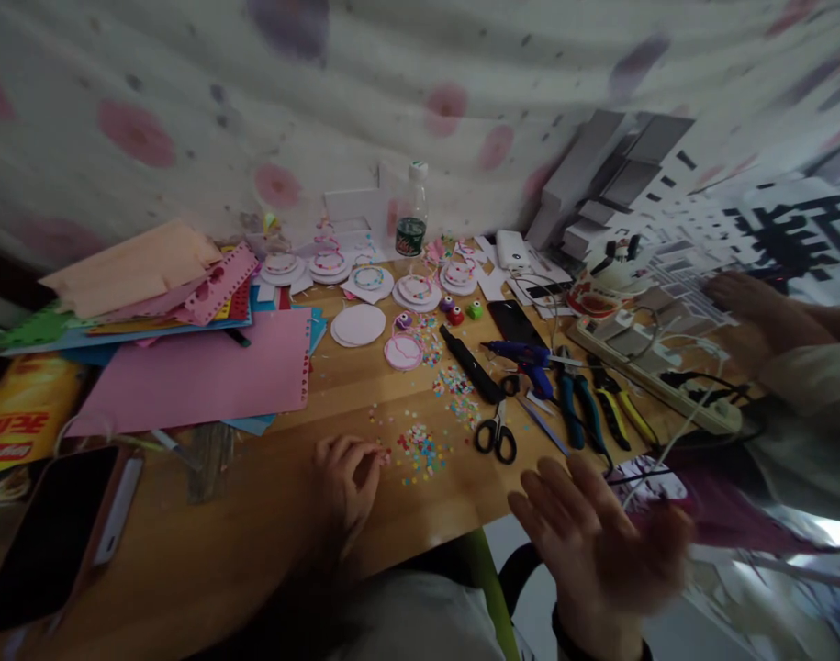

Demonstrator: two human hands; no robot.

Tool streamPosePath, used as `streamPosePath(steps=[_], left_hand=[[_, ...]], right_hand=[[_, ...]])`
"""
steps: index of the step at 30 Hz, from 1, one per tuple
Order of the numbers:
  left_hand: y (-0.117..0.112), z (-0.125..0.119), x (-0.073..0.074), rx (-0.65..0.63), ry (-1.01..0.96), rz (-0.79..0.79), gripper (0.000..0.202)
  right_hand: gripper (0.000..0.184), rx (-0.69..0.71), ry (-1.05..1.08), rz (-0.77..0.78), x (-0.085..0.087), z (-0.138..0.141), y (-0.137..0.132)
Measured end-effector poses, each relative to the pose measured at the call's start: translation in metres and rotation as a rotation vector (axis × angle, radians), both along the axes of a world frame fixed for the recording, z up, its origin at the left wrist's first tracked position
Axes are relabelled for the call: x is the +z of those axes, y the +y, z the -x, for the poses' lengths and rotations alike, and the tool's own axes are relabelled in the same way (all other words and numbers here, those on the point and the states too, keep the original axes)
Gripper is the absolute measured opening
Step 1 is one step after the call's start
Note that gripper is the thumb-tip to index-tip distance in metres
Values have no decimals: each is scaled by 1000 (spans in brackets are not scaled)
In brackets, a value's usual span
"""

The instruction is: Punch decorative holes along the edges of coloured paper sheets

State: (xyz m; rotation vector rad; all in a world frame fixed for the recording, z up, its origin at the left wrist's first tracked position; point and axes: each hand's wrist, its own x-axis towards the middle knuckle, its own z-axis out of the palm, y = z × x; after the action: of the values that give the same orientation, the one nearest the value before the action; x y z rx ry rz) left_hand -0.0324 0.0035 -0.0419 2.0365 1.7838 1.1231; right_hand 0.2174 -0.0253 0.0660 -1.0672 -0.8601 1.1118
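Note:
My left hand [349,477] rests low over the wooden table, thumb and fingertips pinched together at the left edge of a heap of coloured confetti pieces [423,450]. Some pinkish bits show at the fingertips; whether they are held or lie on the wood I cannot make out. My right hand [599,532] is lifted off the table's front edge, palm up and fingers spread, slightly blurred, with nothing seen in it. Beyond the heap, more confetti trails towards a small white disc with a pink rim [404,352]. Black-handled scissors [498,431] lie between the hands.
Behind stand several bead-trimmed white discs [418,290] and a bottle [411,211]. At right lie a blue glue gun [522,353], pliers [609,399] and a power strip [650,372]. Another person's hand [750,298] reaches in. Pink paper [213,367] and a phone [51,532] lie left.

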Motion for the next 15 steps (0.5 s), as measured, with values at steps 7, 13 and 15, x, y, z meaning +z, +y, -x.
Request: streamPosePath(steps=[7, 13, 15], left_hand=[[-2, -13, 4, -1, 65, 3, 12], [-15, -20, 12, -81, 85, -8, 9], [-18, -20, 12, -71, 50, -31, 10]], right_hand=[[36, -152, 147, 67, -45, 20, 34], [46, -343, -40, 134, -80, 47, 33], [50, -340, -113, 132, -85, 52, 31]])
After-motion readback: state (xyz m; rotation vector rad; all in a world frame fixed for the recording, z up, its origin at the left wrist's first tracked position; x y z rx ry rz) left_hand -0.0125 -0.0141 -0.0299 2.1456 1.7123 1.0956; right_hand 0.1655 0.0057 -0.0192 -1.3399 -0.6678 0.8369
